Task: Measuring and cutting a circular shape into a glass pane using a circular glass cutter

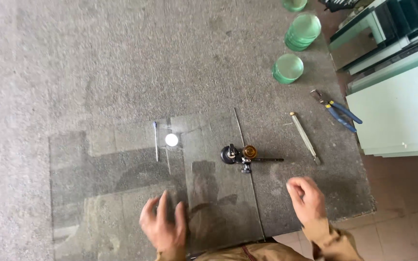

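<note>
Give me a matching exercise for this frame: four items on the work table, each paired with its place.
Items:
1. circle cutter
2. blue-handled pliers
3. stacks of round glass discs
4. left hand

Places:
A. far right part of the table
B. flat on the glass sheet, near edge
C. right edge of the glass sheet
D. table's right side, beside the leaning panes

Pairs: 1-C, 2-D, 3-A, 4-B
</note>
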